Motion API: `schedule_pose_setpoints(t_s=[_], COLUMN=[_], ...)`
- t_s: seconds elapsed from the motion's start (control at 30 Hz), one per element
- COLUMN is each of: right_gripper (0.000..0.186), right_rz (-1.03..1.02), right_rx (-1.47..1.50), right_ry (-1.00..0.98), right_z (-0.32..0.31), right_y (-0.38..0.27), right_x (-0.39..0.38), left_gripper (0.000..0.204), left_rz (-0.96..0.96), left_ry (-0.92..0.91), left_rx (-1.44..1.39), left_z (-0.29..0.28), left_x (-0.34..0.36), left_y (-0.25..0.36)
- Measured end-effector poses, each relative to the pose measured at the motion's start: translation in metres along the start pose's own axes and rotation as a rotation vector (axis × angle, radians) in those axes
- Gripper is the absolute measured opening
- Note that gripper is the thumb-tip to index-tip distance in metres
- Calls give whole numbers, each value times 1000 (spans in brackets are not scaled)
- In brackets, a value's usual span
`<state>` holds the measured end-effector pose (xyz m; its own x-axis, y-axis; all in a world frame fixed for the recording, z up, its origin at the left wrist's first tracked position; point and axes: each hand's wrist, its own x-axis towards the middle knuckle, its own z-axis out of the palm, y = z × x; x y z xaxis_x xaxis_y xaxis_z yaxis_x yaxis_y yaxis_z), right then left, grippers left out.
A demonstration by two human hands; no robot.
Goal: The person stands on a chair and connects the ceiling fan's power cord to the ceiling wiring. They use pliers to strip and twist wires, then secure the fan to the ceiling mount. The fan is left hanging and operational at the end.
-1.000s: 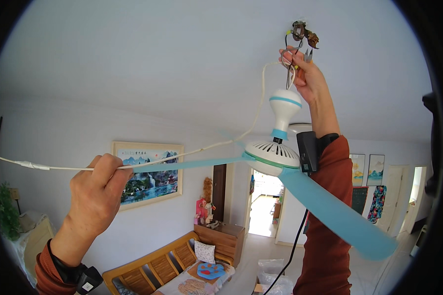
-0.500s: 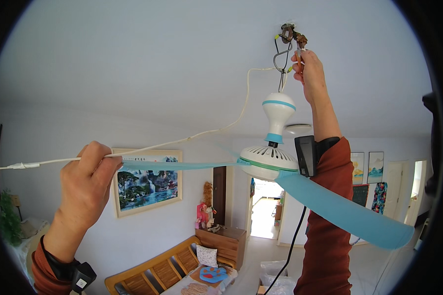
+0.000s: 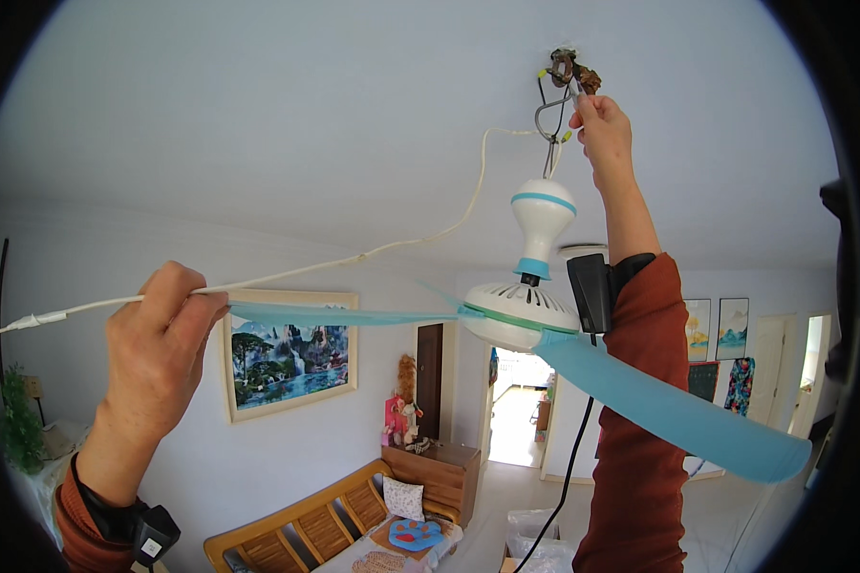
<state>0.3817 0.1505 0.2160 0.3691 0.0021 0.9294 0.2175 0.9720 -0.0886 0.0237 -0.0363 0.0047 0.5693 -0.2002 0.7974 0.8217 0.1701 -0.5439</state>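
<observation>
A small white and light-blue ceiling fan (image 3: 545,212) hangs from a bent metal hook (image 3: 538,119) below a rusty ceiling bracket (image 3: 563,67). My left hand (image 3: 151,358) is closed at the tip of one blue fan blade (image 3: 354,314), pinching it between thumb and fingers. A white cord (image 3: 420,243) runs from the hook down across that hand's fingers; whether they grip it too is unclear. Up by the bracket, my right hand (image 3: 606,132) pinches a slim, pale, stick-like thing (image 3: 574,91); its kind cannot be made out. Short wires with yellow-green ends hang beside the hook.
Another blue blade (image 3: 678,411) reaches right, in front of my right sleeve. A black cable (image 3: 573,458) hangs from the device on my right wrist. Below stand a wooden bench (image 3: 287,520) and a brown cabinet (image 3: 454,477). A framed landscape (image 3: 291,368) hangs on the wall.
My left hand has shifted slightly left and up with the blade tip. The right hand has changed its angle a little, with the slim thing now closer to the bracket.
</observation>
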Motion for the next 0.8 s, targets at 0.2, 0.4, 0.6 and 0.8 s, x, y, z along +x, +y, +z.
schedule_pose_setpoints(t_s=[0.2,0.4,0.6,0.8], right_gripper=[20,20,22,17], right_rz=[-69,-89,-72,-103], right_rx=[-69,-228,-100,119], right_ry=[80,90,152,145], right_z=[6,4,10,20], right_y=[-2,-10,3,21], right_x=[0,-1,-1,-2], left_gripper=[20,20,20,21], left_rz=[-11,12,-17,24], left_ry=[-31,27,-29,-27], left_rx=[12,10,42,35], left_z=[-5,-8,-7,-11], left_x=[-2,-1,1,5], left_y=[-2,-3,1,3])
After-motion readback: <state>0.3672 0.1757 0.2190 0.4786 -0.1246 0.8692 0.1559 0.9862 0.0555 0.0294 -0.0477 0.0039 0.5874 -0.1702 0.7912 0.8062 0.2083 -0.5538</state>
